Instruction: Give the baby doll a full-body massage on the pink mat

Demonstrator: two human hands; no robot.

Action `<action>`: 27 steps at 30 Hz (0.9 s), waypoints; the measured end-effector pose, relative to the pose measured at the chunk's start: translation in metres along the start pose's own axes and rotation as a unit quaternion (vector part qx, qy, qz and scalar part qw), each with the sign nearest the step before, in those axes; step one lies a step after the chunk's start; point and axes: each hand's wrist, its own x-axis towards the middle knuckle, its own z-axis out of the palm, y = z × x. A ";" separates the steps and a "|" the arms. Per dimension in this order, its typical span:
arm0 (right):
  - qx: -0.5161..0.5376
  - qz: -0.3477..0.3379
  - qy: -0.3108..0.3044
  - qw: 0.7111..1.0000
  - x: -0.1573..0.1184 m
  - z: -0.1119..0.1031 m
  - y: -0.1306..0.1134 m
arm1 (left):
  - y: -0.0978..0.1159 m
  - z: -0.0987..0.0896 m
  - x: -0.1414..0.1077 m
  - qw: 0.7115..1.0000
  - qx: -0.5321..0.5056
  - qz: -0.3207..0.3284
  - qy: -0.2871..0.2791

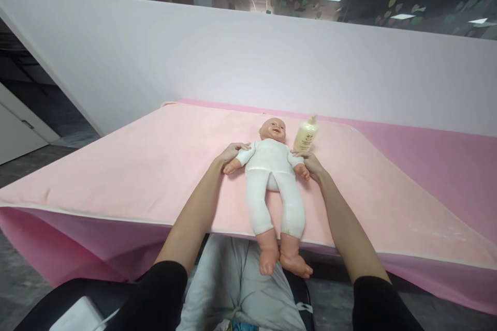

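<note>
A baby doll (271,158) in white cloth lies on its back on the pink blanket (155,165), head toward the wall, its feet hanging past the near edge. My left hand (234,152) is at the doll's arm on the left, fingertips on the white sleeve. On the other side my right hand (308,161) touches the other sleeve, with its fingers bent around the arm. Just behind my right hand a pale yellow pump bottle (305,135) lies tilted beside the doll's shoulder.
A white wall (272,62) with dark glass above it rises behind the table. Pink cloth (438,160) extends at the right. A white object (77,315) sits on a black surface at the lower left.
</note>
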 end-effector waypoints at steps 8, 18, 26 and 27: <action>0.048 0.000 0.013 0.999 0.001 0.005 0.001 | 0.004 0.000 -0.003 1.000 -0.006 -0.002 -0.016; 0.105 -0.002 0.005 0.994 0.002 0.009 -0.010 | 0.002 0.010 0.001 0.999 -0.048 -0.012 -0.004; 0.086 -0.001 0.060 0.994 0.008 0.010 0.002 | -0.011 0.015 0.005 1.000 -0.007 0.005 0.007; 0.066 -0.007 0.069 0.995 0.008 0.011 0.004 | -0.012 0.015 0.006 1.000 -0.004 0.003 0.011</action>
